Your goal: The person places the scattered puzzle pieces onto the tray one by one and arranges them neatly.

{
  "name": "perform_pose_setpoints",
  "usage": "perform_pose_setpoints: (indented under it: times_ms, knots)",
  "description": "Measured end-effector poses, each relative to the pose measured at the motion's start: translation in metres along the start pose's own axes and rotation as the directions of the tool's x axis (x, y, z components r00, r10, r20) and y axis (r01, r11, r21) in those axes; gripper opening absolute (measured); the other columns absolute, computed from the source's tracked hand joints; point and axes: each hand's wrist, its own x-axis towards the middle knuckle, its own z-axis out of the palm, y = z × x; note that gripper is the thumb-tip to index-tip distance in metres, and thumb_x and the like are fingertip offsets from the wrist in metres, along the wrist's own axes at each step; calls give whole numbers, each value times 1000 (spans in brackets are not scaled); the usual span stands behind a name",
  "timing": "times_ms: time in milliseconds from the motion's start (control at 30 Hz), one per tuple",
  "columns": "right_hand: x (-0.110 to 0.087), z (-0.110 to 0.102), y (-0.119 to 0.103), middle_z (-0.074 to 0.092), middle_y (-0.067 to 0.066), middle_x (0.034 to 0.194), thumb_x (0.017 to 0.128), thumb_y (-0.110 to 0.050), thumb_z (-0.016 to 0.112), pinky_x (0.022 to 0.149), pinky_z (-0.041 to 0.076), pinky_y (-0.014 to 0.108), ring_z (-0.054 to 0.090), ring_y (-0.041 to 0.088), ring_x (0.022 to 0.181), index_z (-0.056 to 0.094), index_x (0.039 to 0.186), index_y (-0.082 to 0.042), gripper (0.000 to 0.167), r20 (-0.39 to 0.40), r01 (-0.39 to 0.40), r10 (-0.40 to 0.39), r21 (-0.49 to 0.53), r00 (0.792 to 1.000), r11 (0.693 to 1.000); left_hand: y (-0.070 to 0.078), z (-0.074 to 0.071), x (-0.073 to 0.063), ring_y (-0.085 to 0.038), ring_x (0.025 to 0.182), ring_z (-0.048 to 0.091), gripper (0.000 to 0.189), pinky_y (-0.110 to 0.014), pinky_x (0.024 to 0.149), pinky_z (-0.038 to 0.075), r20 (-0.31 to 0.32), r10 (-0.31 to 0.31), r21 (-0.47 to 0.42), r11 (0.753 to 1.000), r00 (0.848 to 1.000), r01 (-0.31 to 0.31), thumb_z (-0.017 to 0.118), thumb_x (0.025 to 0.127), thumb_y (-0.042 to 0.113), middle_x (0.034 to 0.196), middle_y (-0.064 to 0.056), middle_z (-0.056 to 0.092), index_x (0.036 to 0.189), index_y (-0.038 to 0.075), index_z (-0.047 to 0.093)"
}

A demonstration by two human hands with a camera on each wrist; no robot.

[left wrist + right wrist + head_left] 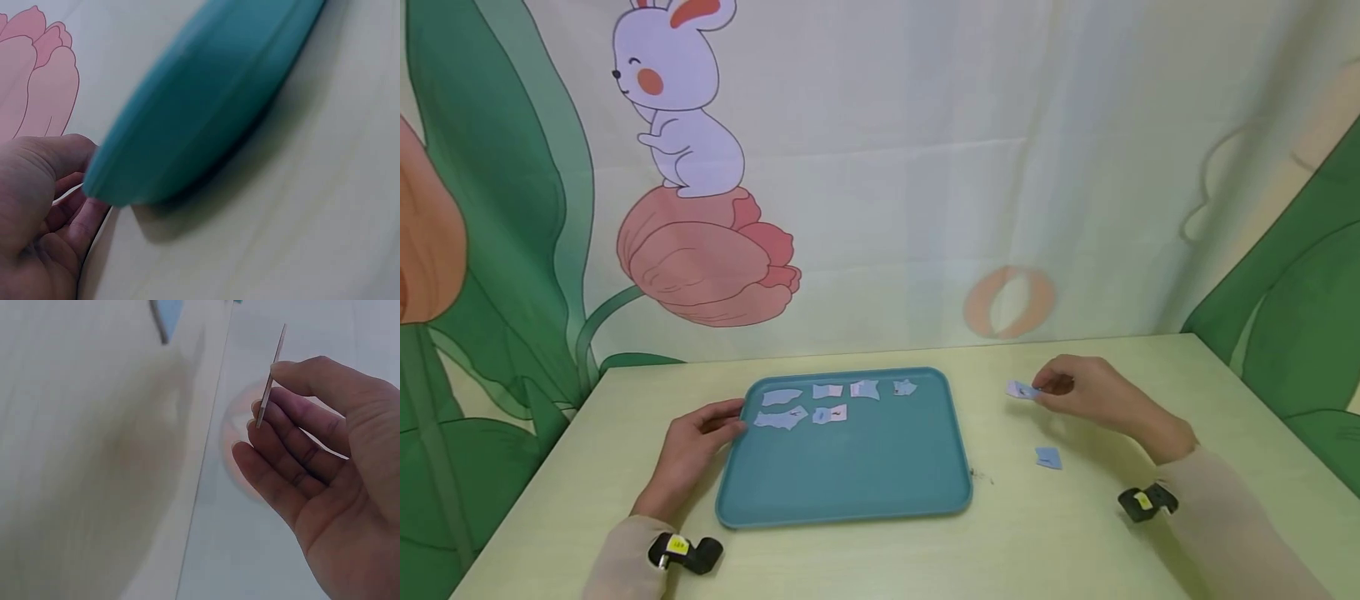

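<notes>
My left hand (pixel 688 446) grips the left rim of a teal tray (pixel 850 479), thumb at the edge and fingers curled at its side. In the left wrist view the tray's corner (pixel 169 125) rises past the thumb. To the right of the tray, my right hand (pixel 1090 392) pinches a small light-blue and pink puzzle piece (pixel 1021 390) between thumb and fingers, above the table. Edge-on, the puzzle piece (pixel 271 378) looks thin and flat in the right wrist view. Another blue puzzle piece (pixel 1048 457) lies on the table below that hand.
Several irregular puzzle pieces (pixel 782 417) lie apart in two rows in the upper part of the tray. Behind the pale table (pixel 865 562) hangs a curtain (pixel 880 167) printed with a rabbit and flowers. Each wrist carries a small black camera.
</notes>
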Motion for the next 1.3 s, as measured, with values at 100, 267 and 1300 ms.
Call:
perform_pose_setpoints:
  times_ms: [100, 267, 1300]
  knots:
    - [9, 4, -10, 70, -3, 95, 93, -12, 82, 75, 56, 30, 63, 15, 85, 76, 104, -5, 14, 13, 13, -13, 12, 1000, 1000, 0, 1, 0, -30, 123, 63, 43, -16, 93, 52, 0, 1, -2, 1000, 1000, -1, 68, 105, 13, 140, -19, 65, 147, 1, 62]
    - [25, 10, -28, 70, -4, 92, 93, -9, 81, 75, 56, 32, 64, 15, 83, 76, 101, -5, 10, 29, 57, -58, 27, 998, 998, -1, 1, 1, -30, 123, 63, 43, -15, 92, 52, 1, 8, -1, 1000, 1000, -8, 68, 105, 12, 139, -19, 65, 147, 1, 62]
    - [105, 96, -106, 68, -1, 95, 95, -12, 80, 82, 56, 28, 62, 12, 86, 78, 98, -8, 6, 202, 263, -244, -76, 949, 962, -1, 0, 1, -32, 123, 64, 43, -29, 101, 55, -1, 24, 40, 999, 1000, -24, 68, 105, 12, 139, -20, 66, 146, 1, 62]
